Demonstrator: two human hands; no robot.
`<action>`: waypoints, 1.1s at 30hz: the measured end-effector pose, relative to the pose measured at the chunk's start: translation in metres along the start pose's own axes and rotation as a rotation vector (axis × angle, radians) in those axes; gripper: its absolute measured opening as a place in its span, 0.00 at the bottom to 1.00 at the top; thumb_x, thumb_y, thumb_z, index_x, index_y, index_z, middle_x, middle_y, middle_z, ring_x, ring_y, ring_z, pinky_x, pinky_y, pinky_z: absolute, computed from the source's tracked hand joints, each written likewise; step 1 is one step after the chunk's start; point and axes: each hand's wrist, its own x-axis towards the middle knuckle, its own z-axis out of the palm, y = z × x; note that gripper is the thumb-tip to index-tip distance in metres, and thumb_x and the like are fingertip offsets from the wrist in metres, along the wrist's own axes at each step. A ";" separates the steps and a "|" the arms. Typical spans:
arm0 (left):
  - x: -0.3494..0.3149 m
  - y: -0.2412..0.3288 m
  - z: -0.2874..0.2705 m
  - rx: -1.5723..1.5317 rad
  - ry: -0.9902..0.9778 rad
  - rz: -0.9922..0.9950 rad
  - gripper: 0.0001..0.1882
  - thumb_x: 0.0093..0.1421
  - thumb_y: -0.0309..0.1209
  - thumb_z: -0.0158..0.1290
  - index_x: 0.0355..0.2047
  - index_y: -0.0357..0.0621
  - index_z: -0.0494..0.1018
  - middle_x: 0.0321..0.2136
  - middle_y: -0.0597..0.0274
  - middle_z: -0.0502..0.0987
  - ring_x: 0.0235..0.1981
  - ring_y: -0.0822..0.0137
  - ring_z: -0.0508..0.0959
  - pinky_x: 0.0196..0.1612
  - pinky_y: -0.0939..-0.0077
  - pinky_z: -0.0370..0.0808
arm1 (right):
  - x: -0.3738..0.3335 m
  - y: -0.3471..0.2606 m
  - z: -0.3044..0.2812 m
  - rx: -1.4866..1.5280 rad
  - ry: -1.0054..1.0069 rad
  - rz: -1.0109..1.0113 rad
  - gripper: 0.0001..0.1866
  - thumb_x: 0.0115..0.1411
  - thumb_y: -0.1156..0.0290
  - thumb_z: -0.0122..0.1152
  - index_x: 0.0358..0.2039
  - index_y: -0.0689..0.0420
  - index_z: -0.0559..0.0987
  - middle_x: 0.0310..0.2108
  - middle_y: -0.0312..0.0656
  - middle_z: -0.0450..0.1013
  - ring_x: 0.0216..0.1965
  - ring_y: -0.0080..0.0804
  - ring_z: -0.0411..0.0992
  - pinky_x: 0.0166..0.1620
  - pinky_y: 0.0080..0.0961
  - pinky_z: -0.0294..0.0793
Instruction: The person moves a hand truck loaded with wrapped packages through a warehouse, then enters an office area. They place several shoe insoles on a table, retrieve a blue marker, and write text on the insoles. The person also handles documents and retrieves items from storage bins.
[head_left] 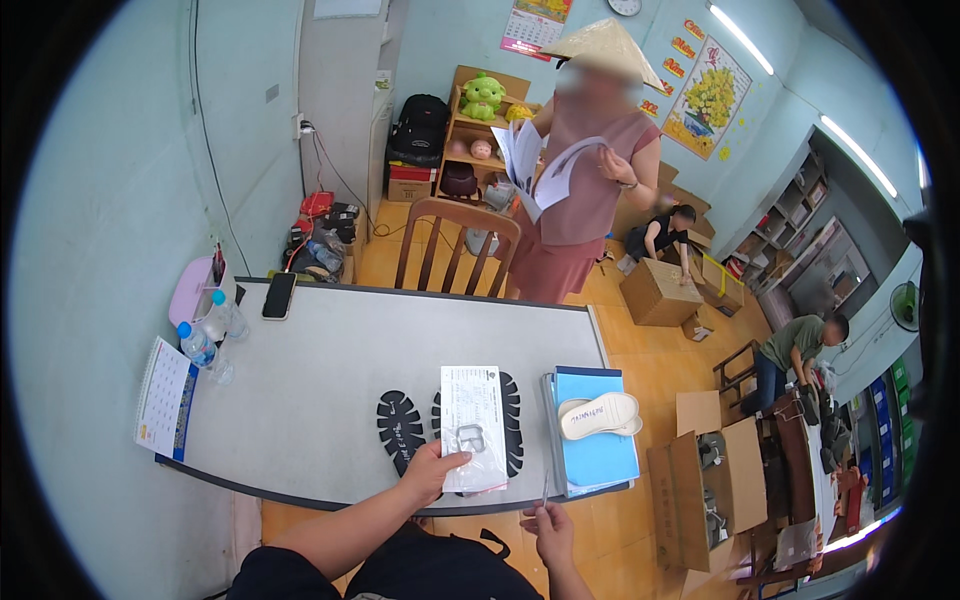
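Note:
My left hand (430,474) is closed on the lower left edge of a clear plastic bag (478,473). A printed paper sheet (470,395) and a grey buckle-shaped piece (470,438) show with the bag. Below the table's near edge, my right hand (551,533) pinches a thin silvery tool (546,489) pointing upward; its exact kind is unclear. Black grooved shoe soles (399,425) lie on the grey table (300,365), some partly covered by the sheet. To the right, cream insoles (597,415) rest on a stack of blue folders (595,468).
A phone (280,297), water bottles (197,345) and a desk calendar (163,395) stand at the table's left. Beyond it are a wooden chair (457,235) and a standing person (600,160) holding papers. Two other people work at the right, near cardboard boxes (660,292).

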 end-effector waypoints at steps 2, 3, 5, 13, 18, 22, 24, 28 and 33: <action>0.002 -0.004 0.002 0.053 0.013 -0.015 0.19 0.60 0.20 0.54 0.52 0.32 0.69 0.46 0.55 0.77 0.46 0.65 0.78 0.51 0.70 0.75 | 0.006 -0.002 0.001 -0.072 -0.002 -0.064 0.11 0.68 0.71 0.48 0.46 0.64 0.73 0.34 0.44 0.78 0.32 0.29 0.77 0.34 0.22 0.75; 0.004 -0.006 0.004 0.097 0.012 -0.002 0.18 0.60 0.19 0.52 0.52 0.32 0.69 0.47 0.55 0.77 0.47 0.65 0.78 0.52 0.71 0.75 | 0.008 -0.002 0.001 -0.107 0.008 -0.083 0.12 0.68 0.71 0.48 0.47 0.63 0.72 0.34 0.43 0.79 0.31 0.28 0.77 0.33 0.20 0.73; 0.010 -0.010 0.008 0.127 0.007 -0.023 0.18 0.60 0.18 0.51 0.52 0.32 0.68 0.47 0.54 0.77 0.47 0.65 0.78 0.52 0.71 0.74 | 0.011 -0.002 -0.002 -0.101 0.032 -0.088 0.13 0.68 0.70 0.47 0.49 0.63 0.71 0.33 0.42 0.79 0.31 0.25 0.77 0.32 0.19 0.70; 0.034 -0.040 0.055 0.390 -0.226 -0.237 0.24 0.57 0.15 0.49 0.56 0.33 0.64 0.48 0.54 0.75 0.50 0.64 0.76 0.54 0.69 0.72 | 0.004 0.012 -0.040 0.081 0.121 0.028 0.13 0.66 0.74 0.49 0.49 0.65 0.71 0.35 0.46 0.77 0.31 0.29 0.77 0.38 0.23 0.77; 0.072 -0.088 0.112 0.526 -0.296 -0.151 0.24 0.57 0.16 0.51 0.55 0.33 0.64 0.48 0.56 0.75 0.50 0.67 0.74 0.55 0.72 0.69 | 0.004 0.026 -0.102 0.111 0.205 0.046 0.14 0.65 0.74 0.50 0.50 0.65 0.70 0.35 0.46 0.78 0.31 0.27 0.76 0.37 0.22 0.75; 0.125 -0.123 0.146 1.052 -0.399 -0.001 0.25 0.55 0.23 0.54 0.54 0.34 0.67 0.45 0.52 0.77 0.46 0.63 0.77 0.51 0.70 0.72 | 0.003 0.038 -0.162 0.195 0.253 0.042 0.12 0.65 0.74 0.52 0.47 0.63 0.70 0.36 0.47 0.79 0.30 0.28 0.77 0.32 0.21 0.75; 0.146 -0.137 0.157 1.279 -0.424 0.032 0.25 0.54 0.26 0.56 0.54 0.34 0.69 0.44 0.50 0.78 0.45 0.61 0.78 0.49 0.69 0.72 | 0.004 0.041 -0.189 0.199 0.266 0.090 0.11 0.65 0.74 0.53 0.46 0.62 0.70 0.36 0.48 0.79 0.29 0.28 0.77 0.30 0.21 0.75; 0.159 -0.150 0.168 1.364 -0.285 0.044 0.26 0.52 0.27 0.57 0.53 0.35 0.71 0.41 0.49 0.79 0.42 0.62 0.79 0.45 0.69 0.74 | 0.002 0.046 -0.233 0.240 0.285 0.103 0.11 0.63 0.73 0.56 0.45 0.63 0.72 0.30 0.42 0.76 0.26 0.27 0.76 0.27 0.21 0.76; 0.147 -0.159 0.165 1.248 -0.085 0.016 0.24 0.52 0.26 0.57 0.52 0.35 0.72 0.39 0.49 0.79 0.34 0.65 0.80 0.35 0.73 0.76 | 0.009 0.056 -0.266 0.203 0.221 0.156 0.10 0.64 0.72 0.55 0.44 0.63 0.74 0.28 0.41 0.74 0.24 0.25 0.74 0.26 0.20 0.76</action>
